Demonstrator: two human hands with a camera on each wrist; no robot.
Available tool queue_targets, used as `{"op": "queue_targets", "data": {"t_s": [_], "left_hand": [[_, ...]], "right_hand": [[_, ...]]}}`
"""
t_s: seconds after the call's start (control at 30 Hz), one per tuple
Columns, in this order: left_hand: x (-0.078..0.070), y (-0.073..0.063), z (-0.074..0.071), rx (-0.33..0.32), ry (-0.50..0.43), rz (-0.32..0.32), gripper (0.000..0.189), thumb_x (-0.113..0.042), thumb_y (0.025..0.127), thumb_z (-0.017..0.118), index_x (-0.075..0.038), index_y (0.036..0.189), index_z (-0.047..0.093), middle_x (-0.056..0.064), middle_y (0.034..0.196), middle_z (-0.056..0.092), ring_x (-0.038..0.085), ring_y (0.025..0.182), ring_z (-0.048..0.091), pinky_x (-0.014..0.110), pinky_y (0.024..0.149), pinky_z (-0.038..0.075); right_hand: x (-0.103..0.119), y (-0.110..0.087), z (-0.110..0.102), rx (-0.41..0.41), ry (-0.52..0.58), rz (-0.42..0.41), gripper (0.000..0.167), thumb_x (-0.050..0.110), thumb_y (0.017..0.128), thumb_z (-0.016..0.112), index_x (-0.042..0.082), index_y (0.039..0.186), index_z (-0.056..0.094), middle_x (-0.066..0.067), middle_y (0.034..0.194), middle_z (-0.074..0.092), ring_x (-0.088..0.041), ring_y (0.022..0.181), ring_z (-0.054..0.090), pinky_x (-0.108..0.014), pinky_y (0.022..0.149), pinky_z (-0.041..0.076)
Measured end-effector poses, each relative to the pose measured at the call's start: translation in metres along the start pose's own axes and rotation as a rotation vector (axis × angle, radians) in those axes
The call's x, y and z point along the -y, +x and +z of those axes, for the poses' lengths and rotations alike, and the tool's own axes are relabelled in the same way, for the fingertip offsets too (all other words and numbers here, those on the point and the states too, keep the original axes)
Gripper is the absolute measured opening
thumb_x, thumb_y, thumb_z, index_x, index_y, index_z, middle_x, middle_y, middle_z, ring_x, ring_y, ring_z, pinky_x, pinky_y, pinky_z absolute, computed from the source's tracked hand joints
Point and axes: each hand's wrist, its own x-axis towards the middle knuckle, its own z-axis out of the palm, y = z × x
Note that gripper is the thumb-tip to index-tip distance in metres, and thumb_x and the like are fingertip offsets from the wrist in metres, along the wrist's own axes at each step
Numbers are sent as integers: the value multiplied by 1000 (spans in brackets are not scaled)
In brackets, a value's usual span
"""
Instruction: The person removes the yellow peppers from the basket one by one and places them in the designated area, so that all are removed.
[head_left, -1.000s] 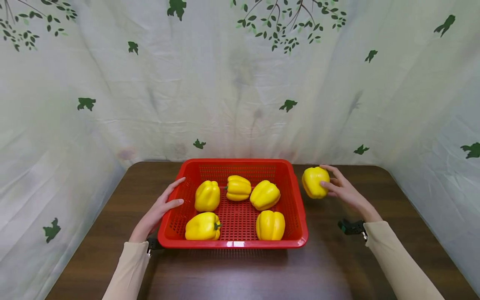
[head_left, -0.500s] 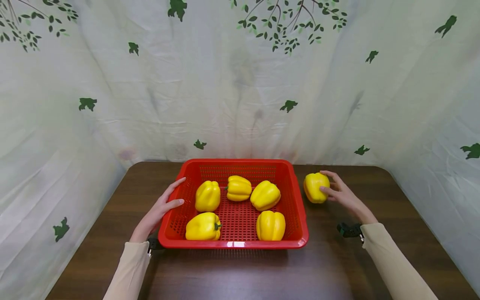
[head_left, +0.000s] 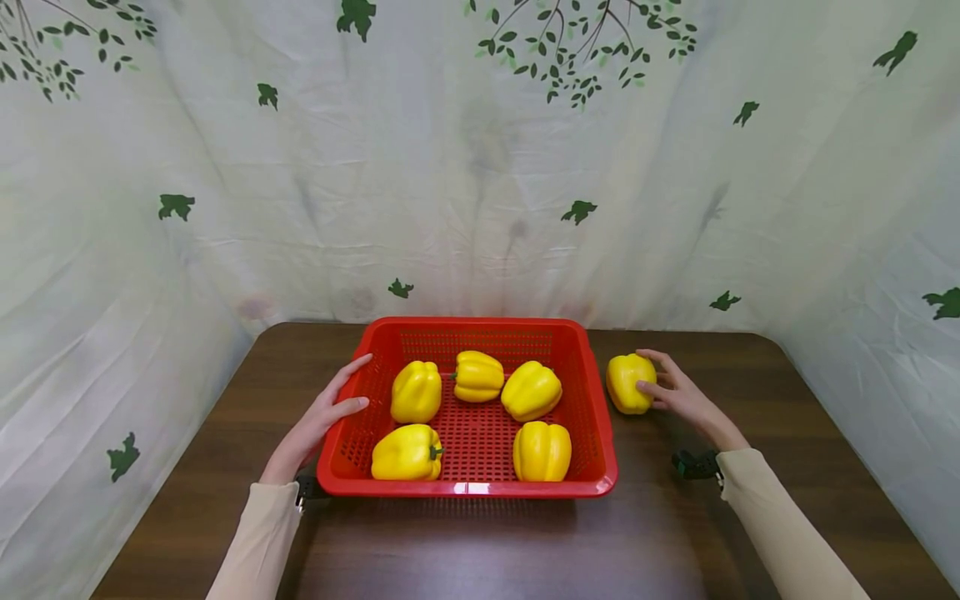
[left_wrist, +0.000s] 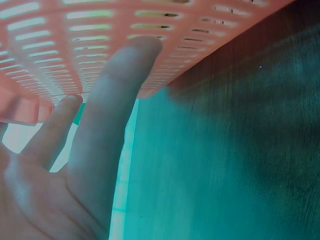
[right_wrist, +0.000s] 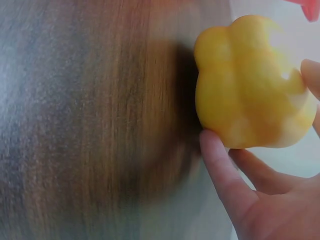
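Note:
A yellow bell pepper (head_left: 628, 384) is held at the right of the red basket, between the thumb and fingers of my right hand (head_left: 684, 395). In the right wrist view the pepper (right_wrist: 245, 90) is close over the wooden table, its shadow beside it; the thumb (right_wrist: 222, 170) touches its lower side. My left hand (head_left: 321, 422) rests at the left side of the red basket (head_left: 465, 489) with straight fingers. The left wrist view shows those fingers (left_wrist: 107, 100) against the slotted outer wall (left_wrist: 90, 30). Inside the basket lie several more yellow peppers (head_left: 542, 452), spaced apart.
The brown wooden table (head_left: 465, 550) extends in front of the basket and to both sides. Behind it hangs a pale curtain (head_left: 450, 208) with green leaf prints, close to the table's back edge. Dark wrist cameras (head_left: 696, 464) are strapped at the wrists.
My right hand has brought the pepper lower, toward the table, keeping it right of the basket. The left hand, the basket and the peppers inside have stayed in place.

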Motion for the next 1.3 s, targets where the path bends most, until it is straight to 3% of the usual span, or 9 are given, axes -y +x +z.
{"op": "queue_targets", "data": {"t_s": [0.27, 0.53, 0.7, 0.87, 1.03, 1.13, 1.3], "left_hand": [[-1, 2, 0, -3, 3, -11, 68, -15, 96, 53, -29, 152, 17, 18, 147, 25, 42, 120, 47, 49, 83, 51], [-1, 2, -1, 5, -4, -5, 68, -16, 96, 54, -27, 152, 17, 19, 148, 23, 43, 121, 44, 49, 84, 51], [-1, 3, -2, 13, -3, 10, 68, -16, 96, 54, -24, 152, 17, 21, 148, 22, 44, 122, 43, 48, 85, 51], [-1, 1, -1, 3, -1, 1, 69, -16, 96, 55, -26, 152, 17, 20, 147, 23, 44, 121, 44, 49, 84, 51], [-1, -2, 2, -14, -3, -12, 69, -14, 95, 55, -31, 151, 17, 15, 146, 27, 44, 121, 45, 50, 83, 51], [-1, -2, 2, -9, -6, -4, 69, -13, 95, 54, -31, 151, 17, 15, 146, 26, 45, 121, 45, 51, 83, 51], [-1, -2, 2, -6, -6, 1, 69, -13, 95, 54, -30, 151, 17, 15, 147, 26, 45, 121, 45, 51, 83, 51]], "right_hand": [[3, 0, -2, -4, -12, -2, 66, 25, 97, 56, 10, 150, 19, -26, 150, 15, -48, 129, 29, -55, 95, 44], [10, -2, -10, -38, 22, -36, 60, 22, 99, 53, 8, 149, 23, -29, 150, 16, -46, 135, 21, -61, 100, 34], [21, -6, -13, -59, 61, -62, 57, 19, 99, 52, 7, 148, 23, -30, 148, 20, -44, 134, 24, -61, 103, 30], [29, -7, -14, -81, 28, -103, 56, 19, 100, 52, 4, 147, 26, -28, 146, 27, -43, 132, 29, -41, 101, 41], [39, -8, -13, -77, -3, -156, 55, 21, 100, 51, 2, 146, 27, -27, 145, 31, -45, 130, 32, -16, 88, 44], [46, -8, -11, -67, -1, -174, 55, 22, 100, 51, 2, 146, 28, -26, 144, 33, -45, 130, 34, -13, 87, 42], [59, -9, -3, -49, -11, -198, 53, 23, 100, 51, 4, 145, 31, -22, 143, 37, -42, 127, 38, -17, 89, 43]]}}
